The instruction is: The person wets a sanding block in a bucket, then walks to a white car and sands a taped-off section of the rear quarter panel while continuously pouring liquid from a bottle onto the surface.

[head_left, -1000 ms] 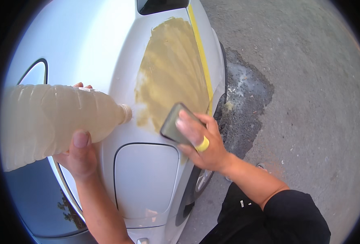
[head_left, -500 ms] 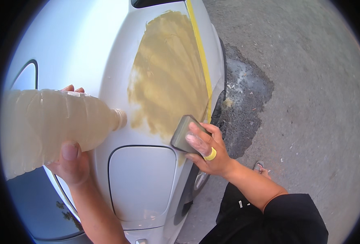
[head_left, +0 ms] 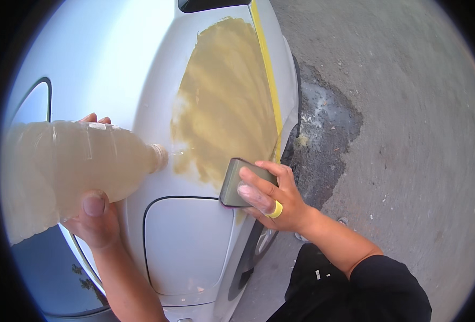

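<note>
In my left hand [head_left: 99,219] is a large plastic bottle [head_left: 82,163] of cloudy pale liquid, lying on its side with its uncapped-looking mouth pointing right. A little liquid seems to show just beyond the mouth. My right hand [head_left: 275,196] grips a grey-green sanding block [head_left: 237,182] and presses it to the white car body [head_left: 157,123], at the lower end of a tan filler patch [head_left: 226,102]. Yellow tape wraps one finger of that hand. The block touches the panel just above the fuel flap's upper right corner.
Yellow masking tape [head_left: 268,70] runs along the patch's right edge. Below it lies the closed fuel flap [head_left: 186,247]. A dark car window [head_left: 49,268] is at lower left. A wet puddle [head_left: 323,129] darkens the asphalt [head_left: 409,134] at right.
The sanding block has shifted slightly left and down and turned more upright with my right hand. The bottle stays nearly where it was; the whole view has shifted a little.
</note>
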Tool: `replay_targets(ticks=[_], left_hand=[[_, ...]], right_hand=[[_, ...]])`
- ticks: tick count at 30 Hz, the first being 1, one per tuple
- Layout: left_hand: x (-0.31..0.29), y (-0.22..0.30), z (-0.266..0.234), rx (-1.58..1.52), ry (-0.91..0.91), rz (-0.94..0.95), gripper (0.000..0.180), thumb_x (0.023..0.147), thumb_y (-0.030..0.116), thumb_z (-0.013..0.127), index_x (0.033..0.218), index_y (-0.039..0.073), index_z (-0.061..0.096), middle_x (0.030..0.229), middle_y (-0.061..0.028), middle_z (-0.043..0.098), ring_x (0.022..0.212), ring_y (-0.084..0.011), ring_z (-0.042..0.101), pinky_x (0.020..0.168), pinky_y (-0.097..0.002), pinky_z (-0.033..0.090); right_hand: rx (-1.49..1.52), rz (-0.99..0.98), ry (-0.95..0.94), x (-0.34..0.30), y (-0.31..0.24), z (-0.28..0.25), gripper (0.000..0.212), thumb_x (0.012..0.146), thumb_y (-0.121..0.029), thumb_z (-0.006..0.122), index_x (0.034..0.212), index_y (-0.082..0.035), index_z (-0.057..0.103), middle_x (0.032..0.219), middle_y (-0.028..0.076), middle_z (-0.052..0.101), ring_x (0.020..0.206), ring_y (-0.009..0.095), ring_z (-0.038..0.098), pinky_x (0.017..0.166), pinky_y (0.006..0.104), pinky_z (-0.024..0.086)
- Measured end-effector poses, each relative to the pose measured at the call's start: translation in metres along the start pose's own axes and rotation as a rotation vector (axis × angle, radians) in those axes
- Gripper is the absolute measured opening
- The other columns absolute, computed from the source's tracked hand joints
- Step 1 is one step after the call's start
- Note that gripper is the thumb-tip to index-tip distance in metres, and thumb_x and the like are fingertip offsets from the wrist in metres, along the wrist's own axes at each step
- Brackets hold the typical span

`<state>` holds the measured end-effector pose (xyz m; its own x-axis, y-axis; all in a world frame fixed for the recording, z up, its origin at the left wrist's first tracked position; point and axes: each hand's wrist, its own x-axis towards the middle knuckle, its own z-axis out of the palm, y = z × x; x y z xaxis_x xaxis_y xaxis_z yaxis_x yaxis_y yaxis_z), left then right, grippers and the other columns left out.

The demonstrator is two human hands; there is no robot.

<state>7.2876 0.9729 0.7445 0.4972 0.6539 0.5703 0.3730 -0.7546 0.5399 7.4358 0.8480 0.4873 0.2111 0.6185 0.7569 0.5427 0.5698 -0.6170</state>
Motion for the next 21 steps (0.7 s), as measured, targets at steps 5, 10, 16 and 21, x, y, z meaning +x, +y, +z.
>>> replay_targets(ticks=[5,10,16,21], left_hand=[[0.0,-0.006,0.0,-0.023,0.014,0.013,0.09,0.081,0.057,0.071,0.143,-0.001,0.042,0.134,-0.0262,0.055,0.122,-0.0407,0.061,0.104,-0.0512,0.051],[0.001,-0.005,0.0,-0.033,0.041,0.021,0.09,0.08,0.054,0.073,0.145,0.001,0.041,0.134,-0.0267,0.055,0.121,-0.0408,0.061,0.103,-0.052,0.051],[0.001,-0.009,0.01,-0.118,0.048,0.017,0.09,0.079,0.049,0.077,0.146,0.002,0.039,0.132,-0.0261,0.056,0.121,-0.0407,0.061,0.103,-0.0517,0.052],[-0.003,-0.005,0.006,-0.102,0.065,0.008,0.092,0.078,0.05,0.077,0.146,0.002,0.038,0.132,-0.0261,0.056,0.12,-0.0403,0.061,0.103,-0.0518,0.051]], right_hand=[[-0.086,-0.088,0.014,0.107,0.012,0.002,0.082,0.064,-0.01,0.085,0.138,-0.02,0.052,0.149,0.005,0.053,0.119,0.038,0.055,0.091,0.0464,0.047],[-0.031,-0.058,-0.025,0.039,0.004,0.003,0.083,0.064,-0.009,0.085,0.139,-0.02,0.053,0.149,0.005,0.052,0.119,0.037,0.054,0.092,0.0454,0.046],[-0.113,-0.067,-0.018,0.099,0.014,0.0,0.083,0.064,-0.011,0.086,0.139,-0.02,0.052,0.151,0.006,0.05,0.118,0.038,0.053,0.092,0.0474,0.047],[-0.141,-0.057,0.035,0.064,0.005,0.013,0.083,0.063,-0.012,0.086,0.139,-0.019,0.053,0.152,0.005,0.049,0.118,0.038,0.054,0.089,0.0487,0.048]])
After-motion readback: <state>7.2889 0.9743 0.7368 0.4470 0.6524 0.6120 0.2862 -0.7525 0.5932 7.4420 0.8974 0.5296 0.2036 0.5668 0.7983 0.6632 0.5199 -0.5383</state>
